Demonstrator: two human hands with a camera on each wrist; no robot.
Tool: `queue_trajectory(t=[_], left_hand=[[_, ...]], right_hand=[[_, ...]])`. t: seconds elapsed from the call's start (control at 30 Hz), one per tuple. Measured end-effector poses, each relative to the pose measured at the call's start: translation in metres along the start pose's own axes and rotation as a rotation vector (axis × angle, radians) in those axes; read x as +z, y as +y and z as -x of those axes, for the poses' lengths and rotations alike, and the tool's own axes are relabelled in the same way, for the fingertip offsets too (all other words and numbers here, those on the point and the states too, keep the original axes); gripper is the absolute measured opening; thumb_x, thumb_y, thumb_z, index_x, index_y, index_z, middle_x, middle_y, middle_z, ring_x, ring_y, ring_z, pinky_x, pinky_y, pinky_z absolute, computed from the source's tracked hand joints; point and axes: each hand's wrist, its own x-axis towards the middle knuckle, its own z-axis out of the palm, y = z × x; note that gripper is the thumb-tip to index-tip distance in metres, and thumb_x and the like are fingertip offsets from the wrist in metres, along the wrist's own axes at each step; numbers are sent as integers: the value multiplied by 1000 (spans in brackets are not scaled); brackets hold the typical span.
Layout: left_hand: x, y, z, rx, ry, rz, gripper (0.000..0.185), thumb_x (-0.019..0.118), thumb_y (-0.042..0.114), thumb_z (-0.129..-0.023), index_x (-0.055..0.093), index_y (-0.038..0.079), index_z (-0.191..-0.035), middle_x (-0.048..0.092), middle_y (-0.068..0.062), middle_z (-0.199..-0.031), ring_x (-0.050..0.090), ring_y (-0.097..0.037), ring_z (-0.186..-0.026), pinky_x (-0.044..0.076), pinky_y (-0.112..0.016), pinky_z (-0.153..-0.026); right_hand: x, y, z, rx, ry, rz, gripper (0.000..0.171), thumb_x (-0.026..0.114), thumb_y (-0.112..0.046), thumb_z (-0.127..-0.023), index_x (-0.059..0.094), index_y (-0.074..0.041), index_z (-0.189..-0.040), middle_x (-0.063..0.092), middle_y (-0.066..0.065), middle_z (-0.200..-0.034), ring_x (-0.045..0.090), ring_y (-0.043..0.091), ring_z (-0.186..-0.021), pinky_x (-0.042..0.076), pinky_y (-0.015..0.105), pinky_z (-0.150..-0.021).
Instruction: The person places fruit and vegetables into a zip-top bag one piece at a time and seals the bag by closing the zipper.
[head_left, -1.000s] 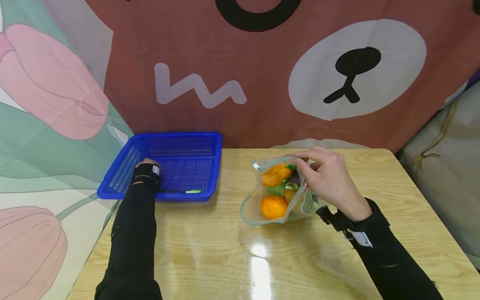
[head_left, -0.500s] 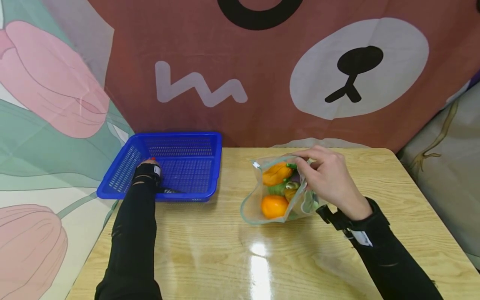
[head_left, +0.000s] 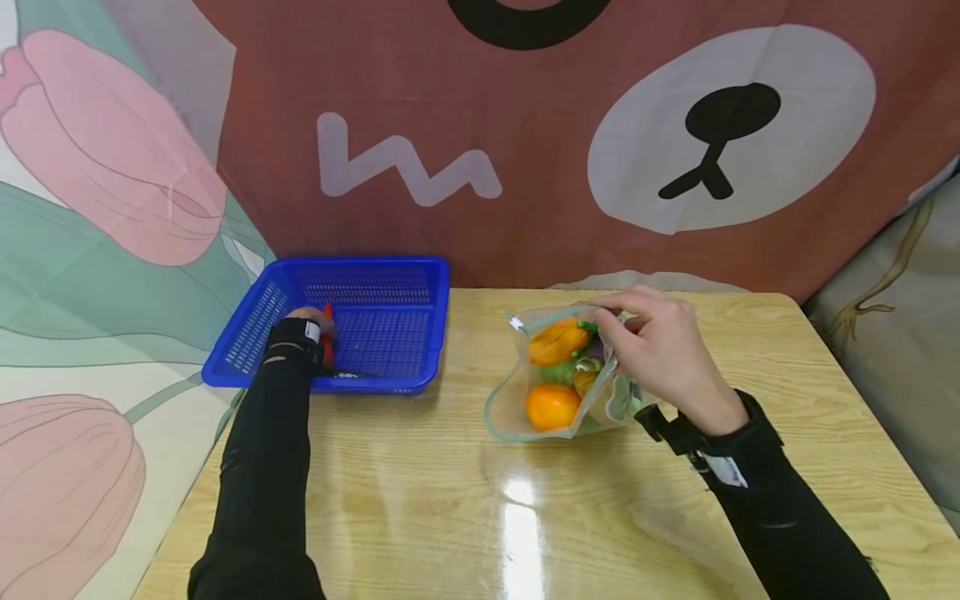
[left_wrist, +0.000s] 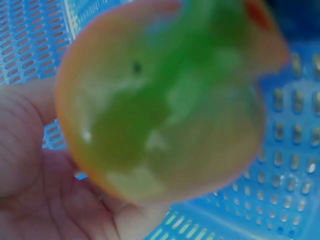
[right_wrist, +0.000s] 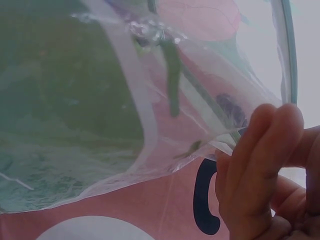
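My left hand is inside the blue perforated basket at the table's back left. It holds a round red-orange toy fruit with a green leafy top against its palm. From the head view only a red sliver of the toy fruit shows beside the wrist. My right hand pinches the top rim of a clear zip bag that stands open on the table. An orange and other orange and green produce lie inside. Up close, the right fingers grip the bag's film.
The glossy wooden table is walled at the back by a brown bear-print cloth and at the left by a tulip-print cloth. The table's right edge drops off near a pale cloth.
The left hand has risen a little inside the basket, and the red toy fruit now shows beside it. The right hand keeps its hold on the bag's rim.
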Motion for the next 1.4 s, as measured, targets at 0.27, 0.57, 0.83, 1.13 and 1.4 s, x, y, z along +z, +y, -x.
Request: queue_trajectory(t=[0.27,0.57,0.83,1.13,1.4], left_hand=[[-14,15,-5,-79,-59,109,33,67,16,-77,62,-6,-101,57,-16,-87,56,-29,-74,52,-37,-65],[-33,25,-31,250,-109,-63,31,61,20,-83,56,-3,-102,59,-15,-88,57,-29,-76,49,-36,-64],[-43,55,-4,435,49,35,43,63,21,-89,48,-3,-121,60,-23,-99,61,-32,-84,50,-40,-70],[-36,95,39,695,283,245,47,66,24,-89,48,6,-129,61,-17,-108,60,-31,-89,49,-46,-78],[-24,128,85,977,373,429,46,72,19,-85,51,10,-125,63,-7,-108,62,-20,-95,52,-40,-82]], right_hand=[[-2,-2,-4,-12,12,5,20,58,-14,-94,72,-7,-106,60,3,-93,54,12,-39,46,25,-39],[-2,1,-2,12,-5,-1,21,58,-22,-95,72,-10,-105,59,2,-95,54,13,-40,45,26,-39],[0,1,-1,-1,-3,-11,19,60,-18,-94,72,-9,-105,59,2,-94,53,12,-40,45,25,-39],[0,1,0,8,-6,-19,20,59,-17,-94,71,-6,-106,58,3,-94,54,12,-40,45,26,-39],[0,0,-1,4,0,-11,19,59,-17,-94,72,-9,-105,61,2,-95,52,9,-40,45,26,-39]])
